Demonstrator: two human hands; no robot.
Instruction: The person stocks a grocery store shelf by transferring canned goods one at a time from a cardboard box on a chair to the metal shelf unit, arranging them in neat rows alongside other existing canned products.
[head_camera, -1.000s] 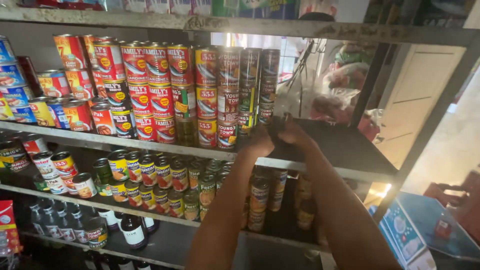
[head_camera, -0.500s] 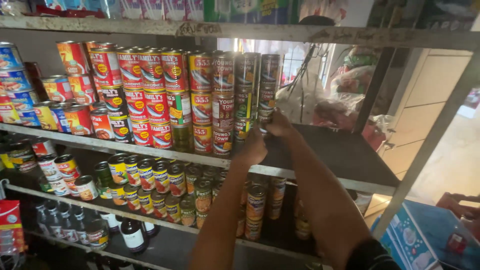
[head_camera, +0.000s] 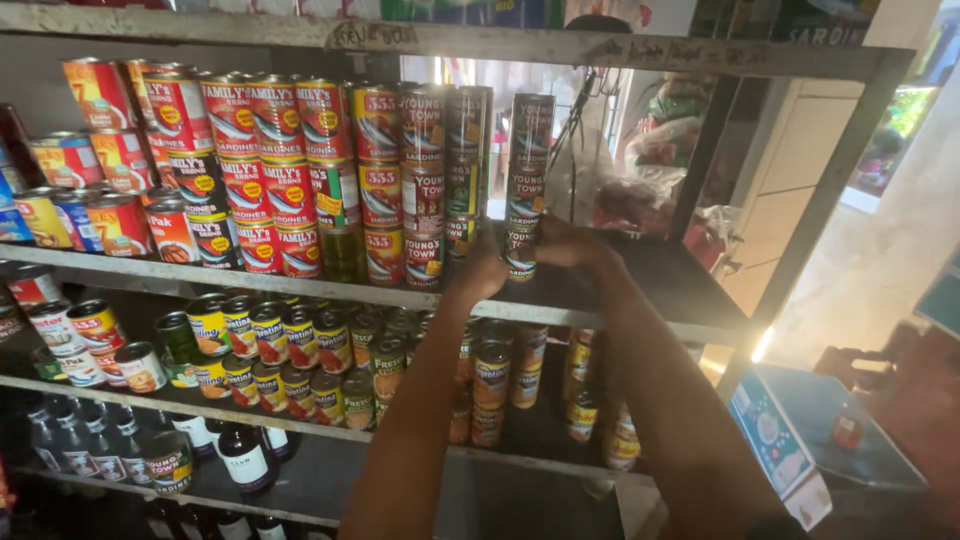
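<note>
Two bare hands, left hand (head_camera: 487, 268) and right hand (head_camera: 565, 243), clamp their fingers on the bottom can of a tall dark stack of cylindrical tins (head_camera: 526, 185). It stands on the grey metal shelf (head_camera: 640, 300), just beside rows of red-labelled cans (head_camera: 270, 180).

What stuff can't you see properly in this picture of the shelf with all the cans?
Head view only:
- Bottom can of the tall stack: partly hidden by the left hand and right hand.
- Fingertips: hidden behind that stack.
- Dark bottles: dim, cut off by the bottom edge.
- Top shelf goods: cut off above.
</note>
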